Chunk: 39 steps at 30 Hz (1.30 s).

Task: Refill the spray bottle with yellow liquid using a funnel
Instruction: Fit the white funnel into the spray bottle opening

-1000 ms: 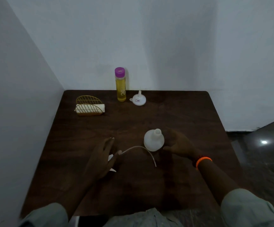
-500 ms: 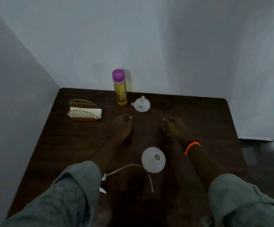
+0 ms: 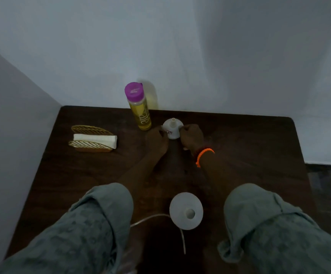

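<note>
i see a dark wooden table (image 3: 239,155) set in a white-walled corner. gold wire holder (image 3: 92,138) with a folded white napkin (image 3: 95,139) sits mid-left of frame. yellow liquid bottle (image 3: 139,107) with a purple cap stands upright at top centre, against the back wall. white funnel (image 3: 172,128) sits just right of it, spout up, small label on its side. left hand (image 3: 157,140) and right hand (image 3: 191,138) flank the funnel, fingers curled onto its rim from both sides. orange band (image 3: 204,156) on the right wrist. white spray bottle (image 3: 186,211) stands at bottom centre between the grey sleeves, neck open. its clear dip tube (image 3: 183,240) lies curved on the table beside it; the left sleeve hides the tube's other end.
</note>
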Motion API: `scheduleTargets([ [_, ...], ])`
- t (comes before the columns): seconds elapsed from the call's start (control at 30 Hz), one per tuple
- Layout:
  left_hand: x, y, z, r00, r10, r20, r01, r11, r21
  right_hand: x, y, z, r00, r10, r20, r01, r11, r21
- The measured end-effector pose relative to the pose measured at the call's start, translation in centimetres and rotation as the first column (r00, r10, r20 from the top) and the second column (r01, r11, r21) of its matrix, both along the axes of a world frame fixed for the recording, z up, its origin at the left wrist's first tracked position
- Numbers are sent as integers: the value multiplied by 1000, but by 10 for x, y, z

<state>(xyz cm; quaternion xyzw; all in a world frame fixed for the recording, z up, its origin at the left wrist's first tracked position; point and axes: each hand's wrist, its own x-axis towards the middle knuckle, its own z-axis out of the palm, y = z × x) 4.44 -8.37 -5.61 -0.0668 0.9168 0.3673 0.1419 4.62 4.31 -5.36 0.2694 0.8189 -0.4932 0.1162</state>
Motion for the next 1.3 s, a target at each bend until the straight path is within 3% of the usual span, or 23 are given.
scheduleTargets([
  [0.1, -2, -2, -4, 998, -61, 26, 62, 998, -28, -1, 0, -4, 1000, -19, -14, 19, 1000, -2],
  [0.23, 8, 0, 5, 998, 48, 40, -53, 993, 110, 6, 4, 2, 991, -133, 8, 133, 986, -97],
  [0.37, 24, -5, 9, 999, 27, 44, -32, 991, 128, 23, 10, 16, 977, -214, -1, 211, 961, -178],
  [0.57, 62, -16, 44, 991, 128, 44, -135, 918, 372, 69, 11, 56, 914, -372, -161, 323, 909, -265],
  [0.67, 84, -17, 71, 963, 205, 172, -268, 763, 588, 97, 9, 78, 879, -427, -210, 352, 881, -317],
  [0.77, 103, -21, 100, 887, 315, 338, -460, 673, 579, 128, 2, 103, 876, -404, -261, 311, 890, -334],
  [0.9, 132, -30, 134, 897, 295, 329, -442, 593, 673, 168, -6, 138, 839, -467, -279, 314, 835, -452],
  [1.07, 170, -42, 150, 941, 215, 264, -339, 628, 700, 213, -16, 157, 829, -481, -284, 313, 821, -477],
  [1.3, 203, -57, 141, 975, 136, 174, -219, 695, 685, 249, -24, 153, 821, -442, -362, 293, 870, -397],
])
